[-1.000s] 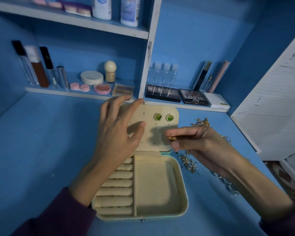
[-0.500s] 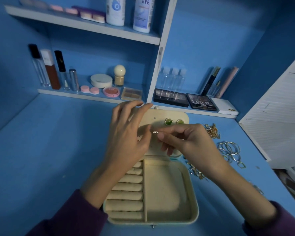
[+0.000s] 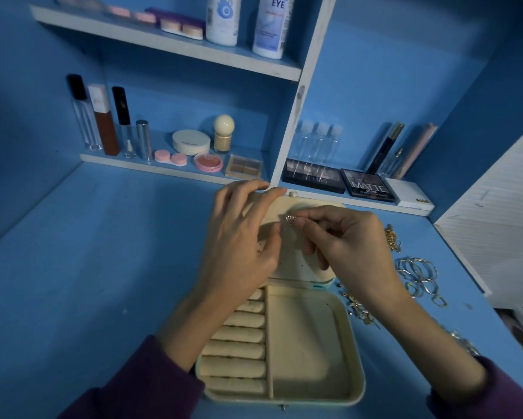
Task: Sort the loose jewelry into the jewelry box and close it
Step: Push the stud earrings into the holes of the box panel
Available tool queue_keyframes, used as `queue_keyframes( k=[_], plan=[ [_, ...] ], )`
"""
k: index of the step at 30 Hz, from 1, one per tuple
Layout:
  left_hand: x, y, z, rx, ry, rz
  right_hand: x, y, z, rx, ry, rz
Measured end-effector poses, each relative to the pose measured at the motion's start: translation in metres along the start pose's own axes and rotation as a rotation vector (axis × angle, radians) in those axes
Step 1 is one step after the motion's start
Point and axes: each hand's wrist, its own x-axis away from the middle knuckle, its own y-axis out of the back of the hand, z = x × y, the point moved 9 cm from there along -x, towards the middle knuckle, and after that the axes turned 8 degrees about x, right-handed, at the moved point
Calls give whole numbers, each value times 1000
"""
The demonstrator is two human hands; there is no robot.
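A cream jewelry box (image 3: 351, 352) lies open on the blue desk, with ring rolls on its left and one wide tray on its right. Its raised lid (image 3: 287, 207) is an earring panel with small holes. My left hand (image 3: 239, 237) rests on the lid's left side, fingers straight over the top edge. My right hand (image 3: 348, 240) pinches a small gold earring (image 3: 290, 219) against the panel. The green earrings on the lid are hidden behind my right hand. Loose gold jewelry lies right of the box: a chain (image 3: 391, 238), hoops (image 3: 420, 276) and small pieces (image 3: 360, 309).
Cosmetics line the low shelf (image 3: 175, 172) at the back: tubes, compacts, palettes (image 3: 369, 186) and small clear bottles. Two white bottles stand on the upper shelf. A white slatted panel (image 3: 502, 213) borders the desk on the right. More metal pieces (image 3: 462, 340) lie by my right forearm.
My right hand has carried the gold earring left and up across the lid, now covering the green earrings. My left hand stays on the lid. The view has tilted.
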Motion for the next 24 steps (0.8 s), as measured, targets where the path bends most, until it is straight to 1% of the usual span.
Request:
queue_keyframes(
  k=[7, 10, 17, 20, 24],
  plan=[
    [0, 0, 0, -6, -1, 2, 0, -1, 0, -18, 5, -1],
    [0, 0, 0, -3, 0, -4, -1, -1, 1, 14, 27, -23],
    [0, 1, -2, 3, -12, -13, -1, 7, 6, 249, 122, -179],
    [0, 1, -2, 6, -13, -19, 0, 8, 12, 356, 167, -218],
    [-1, 1, -3, 10, -21, -29, 3, 11, 21, 435, 220, -267]
  ],
)
